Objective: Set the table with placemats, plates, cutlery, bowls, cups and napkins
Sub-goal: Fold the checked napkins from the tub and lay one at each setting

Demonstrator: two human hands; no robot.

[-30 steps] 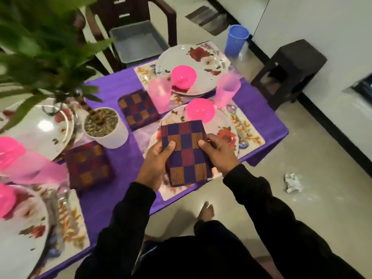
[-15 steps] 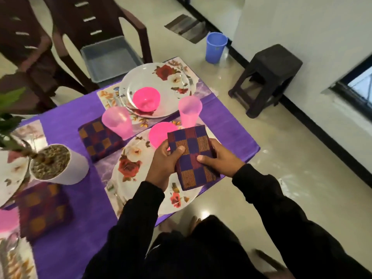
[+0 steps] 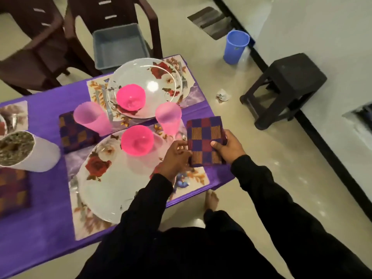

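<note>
Fingers and thumb of the right hand point(image 3: 229, 147) pinch the folded checkered napkin point(image 3: 205, 140) at its right edge; the left hand point(image 3: 175, 159) fingers curl onto its left edge. The napkin sits between both hands, just right of the near plate point(image 3: 104, 184) and pink cup point(image 3: 169, 119).

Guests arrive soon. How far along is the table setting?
Mostly done: the near plate and far plate each sit on placemats with a pink bowl and cup. In hand: both hands hold the checked napkin at the table's right edge. Left: laying it down.
</note>
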